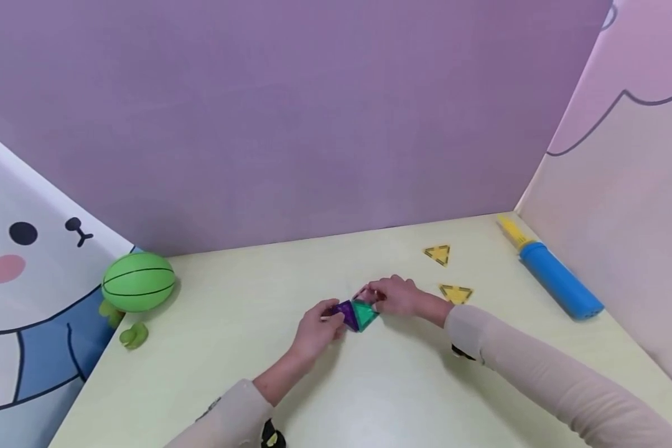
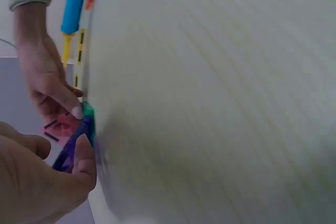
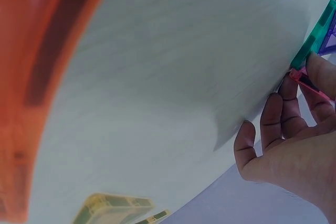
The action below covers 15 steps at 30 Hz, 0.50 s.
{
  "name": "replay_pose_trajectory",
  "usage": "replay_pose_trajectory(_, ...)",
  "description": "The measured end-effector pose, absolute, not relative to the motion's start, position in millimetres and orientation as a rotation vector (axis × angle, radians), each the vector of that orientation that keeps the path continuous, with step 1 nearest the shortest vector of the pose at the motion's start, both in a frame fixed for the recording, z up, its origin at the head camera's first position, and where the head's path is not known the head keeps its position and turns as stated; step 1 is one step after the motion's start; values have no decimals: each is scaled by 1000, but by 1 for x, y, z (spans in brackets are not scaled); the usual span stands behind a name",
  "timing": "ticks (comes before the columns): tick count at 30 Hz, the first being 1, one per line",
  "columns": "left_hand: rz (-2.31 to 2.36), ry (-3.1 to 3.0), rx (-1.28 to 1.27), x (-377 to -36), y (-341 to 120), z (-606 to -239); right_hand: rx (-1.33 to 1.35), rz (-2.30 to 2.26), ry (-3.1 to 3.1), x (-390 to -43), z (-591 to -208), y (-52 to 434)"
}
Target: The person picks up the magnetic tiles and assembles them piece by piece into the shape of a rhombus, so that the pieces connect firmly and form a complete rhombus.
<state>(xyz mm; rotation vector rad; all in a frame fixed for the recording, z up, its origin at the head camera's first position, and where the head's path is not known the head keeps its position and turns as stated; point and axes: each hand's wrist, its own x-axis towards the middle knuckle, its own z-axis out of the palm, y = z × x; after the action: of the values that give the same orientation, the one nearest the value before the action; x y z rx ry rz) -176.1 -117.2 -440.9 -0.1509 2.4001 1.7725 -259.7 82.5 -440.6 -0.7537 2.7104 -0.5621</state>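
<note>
Left hand (image 1: 315,328) pinching purple triangle (image 1: 345,313), right hand (image 1: 394,296) pinching pink triangle (image 1: 365,294). Green triangle (image 1: 363,314) sitting between them, touching both, mid table (image 1: 213,348). Two yellow triangles (image 1: 447,274) lying right of green triangle; blue pump (image 1: 557,279) farther right; green ball (image 1: 138,281) far left.

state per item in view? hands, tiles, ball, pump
left hand: pinches purple tile
right hand: pinches pink tile
green tile: joined to purple, tilted
yellow tiles: flat, loose
green ball: resting on table
blue pump: lying on table
</note>
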Motion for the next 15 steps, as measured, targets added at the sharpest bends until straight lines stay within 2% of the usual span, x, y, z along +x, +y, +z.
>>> replay_pose_trajectory(8, 1359, 2906, 154, -177, -113, -444, -743, -557, 2715, -257, -442, 81)
replay_pose_trajectory(15, 1320, 2911, 225, -184, -111, -442, -791, -551, 2714, -258, -439, 82)
